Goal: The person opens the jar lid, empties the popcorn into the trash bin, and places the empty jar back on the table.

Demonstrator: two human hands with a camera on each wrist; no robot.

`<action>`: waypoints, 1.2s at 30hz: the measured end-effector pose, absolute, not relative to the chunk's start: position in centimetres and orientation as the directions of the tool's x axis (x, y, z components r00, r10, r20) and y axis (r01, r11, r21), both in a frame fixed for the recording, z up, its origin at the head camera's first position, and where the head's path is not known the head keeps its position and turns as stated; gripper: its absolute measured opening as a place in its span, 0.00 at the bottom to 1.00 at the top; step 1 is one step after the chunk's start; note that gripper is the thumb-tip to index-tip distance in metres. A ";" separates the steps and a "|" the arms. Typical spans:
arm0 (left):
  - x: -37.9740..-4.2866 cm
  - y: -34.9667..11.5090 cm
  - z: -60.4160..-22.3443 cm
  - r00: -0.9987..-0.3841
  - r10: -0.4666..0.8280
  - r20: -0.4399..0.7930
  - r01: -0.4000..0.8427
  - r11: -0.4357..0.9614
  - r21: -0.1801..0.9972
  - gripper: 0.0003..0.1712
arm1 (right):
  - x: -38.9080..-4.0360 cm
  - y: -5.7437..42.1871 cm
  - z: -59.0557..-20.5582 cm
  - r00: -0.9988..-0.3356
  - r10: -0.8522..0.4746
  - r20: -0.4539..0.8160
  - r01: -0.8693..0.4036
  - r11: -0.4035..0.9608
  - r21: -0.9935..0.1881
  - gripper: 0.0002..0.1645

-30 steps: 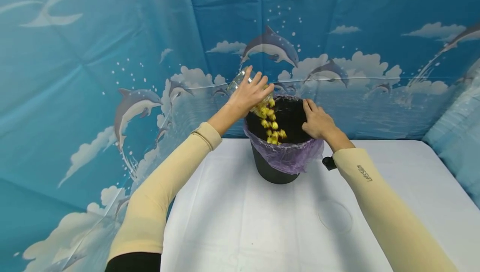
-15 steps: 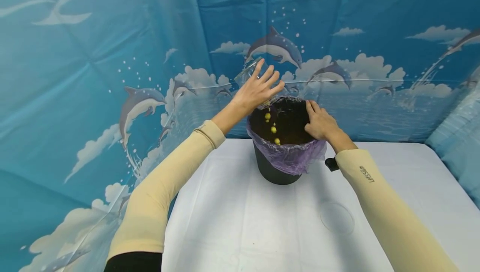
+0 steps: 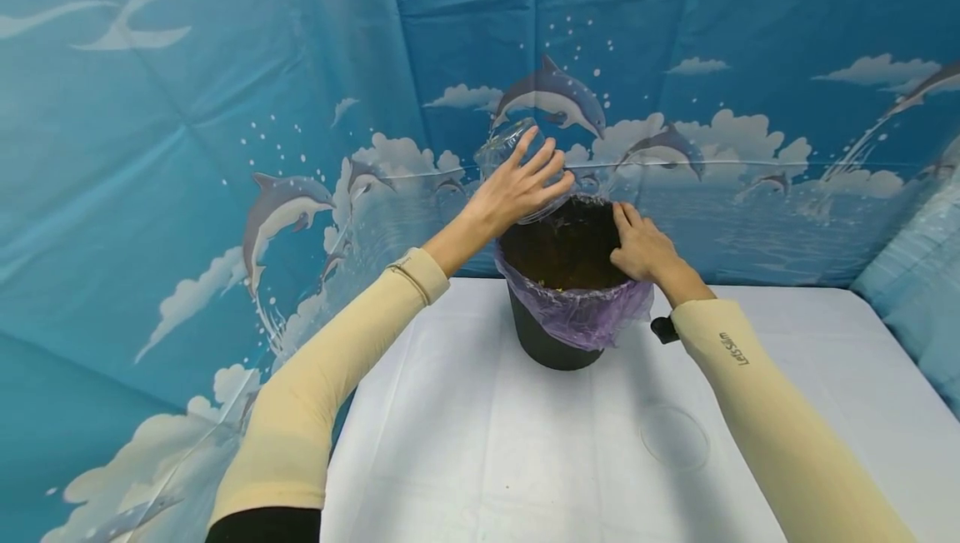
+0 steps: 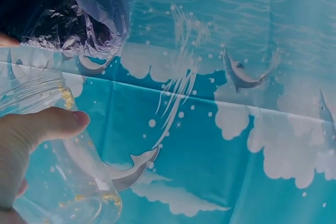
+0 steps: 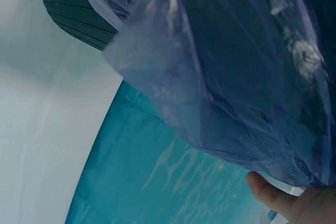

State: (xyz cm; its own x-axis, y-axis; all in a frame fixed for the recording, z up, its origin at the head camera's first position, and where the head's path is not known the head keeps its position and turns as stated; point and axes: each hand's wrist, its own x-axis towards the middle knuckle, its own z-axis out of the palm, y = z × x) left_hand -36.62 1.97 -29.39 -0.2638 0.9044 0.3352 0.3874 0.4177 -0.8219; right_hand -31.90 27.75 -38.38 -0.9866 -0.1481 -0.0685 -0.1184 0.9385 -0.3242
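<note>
My left hand (image 3: 517, 185) grips a clear plastic jar (image 3: 497, 151), tipped mouth-down over the left side of a black trash bin (image 3: 551, 347). In the left wrist view, my thumb lies along the jar wall (image 4: 86, 166), and small yellow crumbs (image 4: 67, 98) cling inside near the mouth and at the base. A thin purple bag (image 3: 592, 318) lines the bin and folds out over its rim. My right hand (image 3: 643, 247) holds the bin's right rim through the bag. A few yellow bits (image 3: 542, 283) show just inside the near rim; the bin's bottom is hidden.
A clear round lid (image 3: 675, 438) lies flat on the white table (image 3: 465, 443), in front of the bin to the right. Directly behind the bin hangs a blue dolphin-print curtain (image 3: 750, 226), which also runs along the left side.
Yellow popcorn-like pieces poured from the jar into the bin, thinned to a few, and stopped falling. The left hand shifted slightly right and tipped the jar further; the right hand stayed on the rim.
</note>
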 end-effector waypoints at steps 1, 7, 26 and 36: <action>-36.5 1.8 -29.4 -0.270 0.899 0.344 0.401 0.430 -0.809 0.24 | -31.9 27.8 -38.4 -0.987 -0.149 -0.068 -0.119 0.938 -0.326 0.54; -35.8 0.5 -30.2 -0.355 0.842 0.406 0.528 0.539 -0.656 0.30 | -31.7 27.8 -38.5 -0.984 -0.163 -0.068 -0.131 0.933 -0.336 0.54; -30.5 -7.1 -33.0 -0.762 0.423 0.490 0.625 0.677 0.388 0.60 | -31.7 28.0 -38.5 -0.984 -0.167 -0.068 -0.137 0.936 -0.323 0.53; -24.5 -10.3 -40.2 -0.879 0.347 0.326 0.442 0.339 0.830 0.62 | -31.8 28.0 -38.6 -0.983 -0.173 -0.056 -0.145 0.932 -0.331 0.53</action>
